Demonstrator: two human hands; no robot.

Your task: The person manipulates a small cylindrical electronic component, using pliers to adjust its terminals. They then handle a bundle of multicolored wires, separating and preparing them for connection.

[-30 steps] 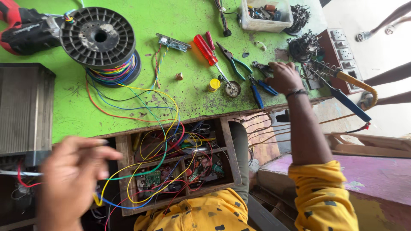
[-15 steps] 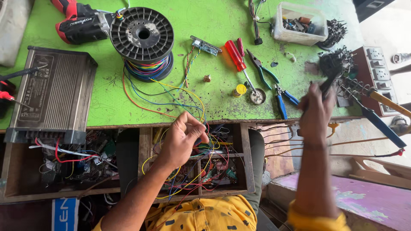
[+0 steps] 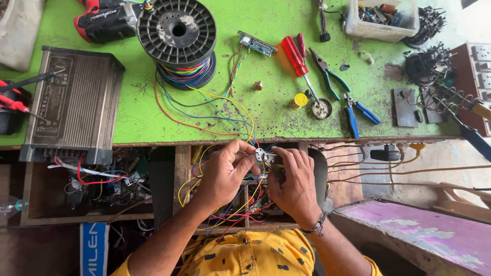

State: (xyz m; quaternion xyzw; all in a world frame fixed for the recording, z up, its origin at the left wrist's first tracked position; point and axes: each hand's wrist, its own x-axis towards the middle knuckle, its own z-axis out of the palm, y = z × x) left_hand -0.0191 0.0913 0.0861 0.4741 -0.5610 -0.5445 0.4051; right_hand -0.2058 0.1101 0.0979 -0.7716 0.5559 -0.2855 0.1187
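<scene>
Metal cutter (image 3: pixel 267 156) pinched between left hand (image 3: pixel 225 174) and right hand (image 3: pixel 294 184) fingers; steady the wires (image 3: pixel 240 120) before squeezing.

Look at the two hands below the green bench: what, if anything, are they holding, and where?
Both the left hand and right hand pinch a small metal tool between their fingertips, at its head; wires run past it.

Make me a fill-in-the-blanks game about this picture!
1. The table top is painted ____.
2. Both hands, left and right, hold a small metal ____ between them.
3. The black spool carries coloured ____.
4. The screwdriver has a ____ handle.

Missing words: green; tool; wire; red
</scene>
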